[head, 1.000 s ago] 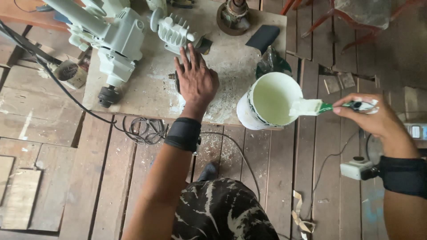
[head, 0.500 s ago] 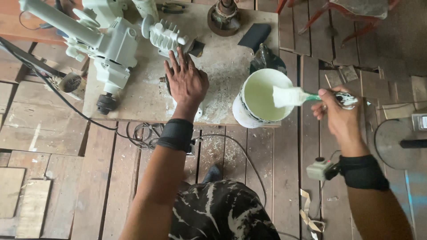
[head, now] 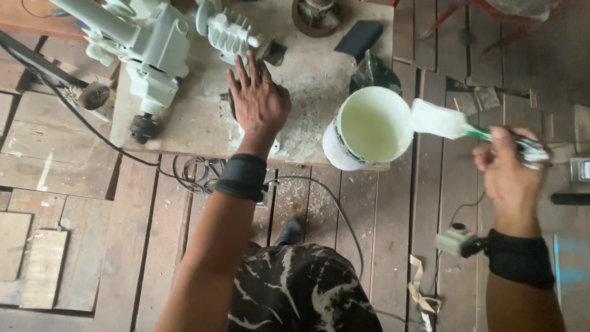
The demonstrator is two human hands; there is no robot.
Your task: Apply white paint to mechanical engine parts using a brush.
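A paint-laden brush (head: 444, 122) hovers just right of the white paint bucket (head: 367, 128) at the board's (head: 184, 123) front edge, the right hand (head: 509, 169) clenched round its green handle. The left hand (head: 258, 101) (fingers spread) lies flat on a small dark part beside the pale-painted machine (head: 153, 52).

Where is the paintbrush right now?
In the head view the paintbrush is on the right, held in the right hand, its white bristles just beside the rim of the white bucket.
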